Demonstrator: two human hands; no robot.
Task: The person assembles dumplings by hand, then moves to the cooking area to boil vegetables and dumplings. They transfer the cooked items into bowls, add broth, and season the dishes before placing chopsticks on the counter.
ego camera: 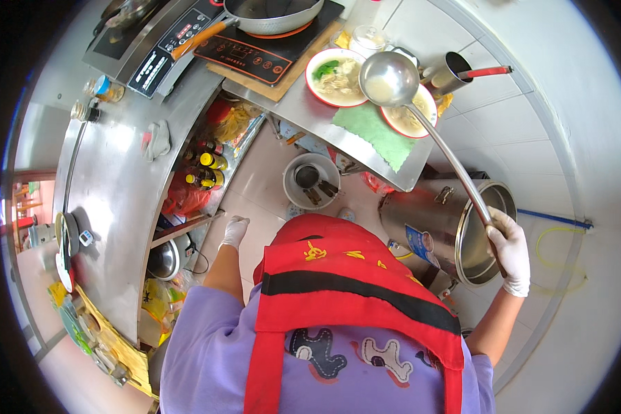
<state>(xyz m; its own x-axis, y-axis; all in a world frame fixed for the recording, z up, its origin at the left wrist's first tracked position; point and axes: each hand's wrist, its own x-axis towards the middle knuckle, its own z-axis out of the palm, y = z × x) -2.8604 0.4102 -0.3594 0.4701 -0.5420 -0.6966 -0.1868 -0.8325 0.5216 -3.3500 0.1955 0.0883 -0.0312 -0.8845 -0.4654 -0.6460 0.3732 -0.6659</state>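
Observation:
My right hand (511,249), in a white glove, grips the handle of a long metal ladle (389,77). The ladle's bowl, with pale liquid in it, is above two red-rimmed bowls on the steel counter. The left bowl (334,77) holds pale dumpling-like pieces in broth with green leaves; the right bowl (410,115), partly hidden by the ladle, holds broth and similar pieces. A green cloth (375,132) lies in front of them. My left hand (235,231), also gloved, hangs low beside the red apron, fingers curled, with nothing visible in it.
A frying pan (274,20) sits on an induction cooker (243,59) at the back. A large steel pot (434,222) stands at the right, below my right hand. A steel worktop (119,191) with a grey cloth (157,139) runs along the left. A bucket (290,181) stands on the floor.

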